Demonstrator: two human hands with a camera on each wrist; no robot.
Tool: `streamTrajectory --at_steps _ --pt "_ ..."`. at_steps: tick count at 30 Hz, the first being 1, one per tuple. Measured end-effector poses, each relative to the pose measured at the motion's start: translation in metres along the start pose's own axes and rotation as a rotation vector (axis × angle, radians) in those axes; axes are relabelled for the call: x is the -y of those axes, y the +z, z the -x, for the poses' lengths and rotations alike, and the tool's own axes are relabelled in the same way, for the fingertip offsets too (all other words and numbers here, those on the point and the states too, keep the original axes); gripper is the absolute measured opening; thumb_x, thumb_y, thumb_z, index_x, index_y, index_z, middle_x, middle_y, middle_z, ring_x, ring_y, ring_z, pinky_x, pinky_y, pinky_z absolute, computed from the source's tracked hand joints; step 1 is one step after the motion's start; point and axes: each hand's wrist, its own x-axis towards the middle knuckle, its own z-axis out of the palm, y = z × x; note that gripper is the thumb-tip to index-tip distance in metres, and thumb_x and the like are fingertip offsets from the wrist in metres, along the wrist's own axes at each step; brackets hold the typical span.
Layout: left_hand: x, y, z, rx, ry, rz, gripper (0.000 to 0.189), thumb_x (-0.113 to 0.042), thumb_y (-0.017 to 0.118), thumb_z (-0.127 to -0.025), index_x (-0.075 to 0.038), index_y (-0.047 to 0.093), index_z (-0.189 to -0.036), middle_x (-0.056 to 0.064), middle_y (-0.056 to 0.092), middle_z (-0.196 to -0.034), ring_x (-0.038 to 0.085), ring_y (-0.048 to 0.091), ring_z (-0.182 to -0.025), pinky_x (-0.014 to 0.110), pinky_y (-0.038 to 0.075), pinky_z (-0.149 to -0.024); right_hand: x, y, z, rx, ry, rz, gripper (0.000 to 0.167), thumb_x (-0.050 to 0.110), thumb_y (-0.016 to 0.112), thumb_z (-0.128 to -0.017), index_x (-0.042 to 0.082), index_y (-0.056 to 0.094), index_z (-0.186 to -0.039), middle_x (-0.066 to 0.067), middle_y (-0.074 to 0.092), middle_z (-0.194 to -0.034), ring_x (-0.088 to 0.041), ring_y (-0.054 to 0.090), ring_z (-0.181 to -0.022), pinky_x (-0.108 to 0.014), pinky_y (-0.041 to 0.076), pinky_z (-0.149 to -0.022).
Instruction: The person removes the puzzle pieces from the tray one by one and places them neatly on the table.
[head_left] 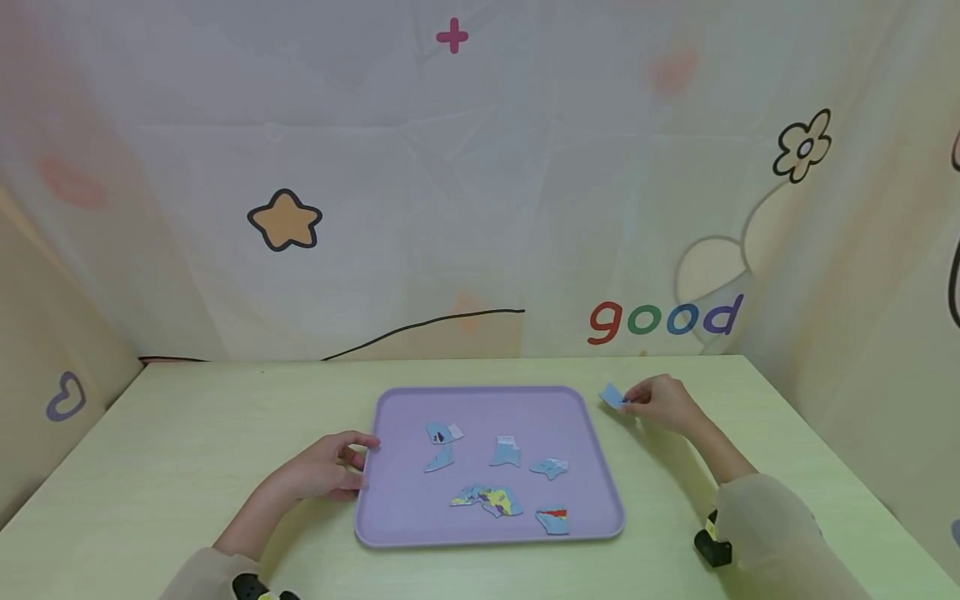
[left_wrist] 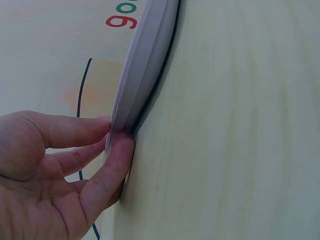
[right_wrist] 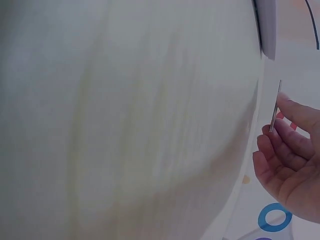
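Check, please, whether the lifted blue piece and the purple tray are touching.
Apart. In the head view, a strip of table shows between the blue piece and the purple tray.

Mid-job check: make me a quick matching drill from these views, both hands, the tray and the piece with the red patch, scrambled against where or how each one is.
1. Left hand
2. Right hand
3. Tray
4. Red-patched piece

A. Plain lilac
B. In the tray's near right corner
C. At the tray's left edge, holding it
D. Pinching a light blue piece outside the tray

Pairs: 1-C, 2-D, 3-A, 4-B
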Motion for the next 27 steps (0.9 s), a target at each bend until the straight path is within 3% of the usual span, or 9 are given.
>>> streamTrajectory --at_steps 2,14,19,27 --pt "0.000 0.000 0.000 0.002 0.003 0.005 0.048 0.010 0.061 -0.076 0.004 0.048 -0.122 0.012 0.047 -0.089 0.020 0.051 -0.076 0.035 0.053 -0.066 0.005 0.000 0.001 0.007 0.037 0.023 0.029 0.019 0.073 -0.076 -0.008 0.067 -0.086 -0.011 0.065 -0.077 -0.017 0.053 -0.067 -0.027 0.044 -0.058" --pt "0.001 0.000 0.000 0.005 0.010 0.007 0.048 0.009 0.062 -0.076 0.003 0.048 -0.122 0.012 0.046 -0.089 0.020 0.051 -0.076 0.035 0.052 -0.066 0.008 -0.001 0.003 0.009 0.032 0.089 0.031 0.012 0.071 -0.077 -0.013 0.064 -0.094 -0.015 0.065 -0.081 -0.019 0.053 -0.070 -0.028 0.044 -0.062" --pt "-0.001 0.000 0.000 0.003 0.007 0.005 0.048 0.010 0.061 -0.076 0.004 0.048 -0.122 0.012 0.046 -0.089 0.020 0.051 -0.076 0.034 0.052 -0.066 0.011 0.000 0.004 0.016 0.037 0.062 0.033 0.013 0.071 -0.078 -0.012 0.064 -0.098 -0.014 0.064 -0.082 -0.019 0.053 -0.072 -0.027 0.045 -0.062" --pt "-0.001 0.000 0.000 0.009 0.002 0.009 0.050 0.010 0.061 -0.076 0.004 0.046 -0.123 0.013 0.047 -0.090 0.021 0.051 -0.077 0.036 0.053 -0.067 0.018 0.007 0.004 0.011 -0.029 -0.010 0.035 0.014 0.072 -0.077 -0.011 0.063 -0.101 -0.014 0.066 -0.086 -0.021 0.058 -0.074 -0.024 0.048 -0.061"
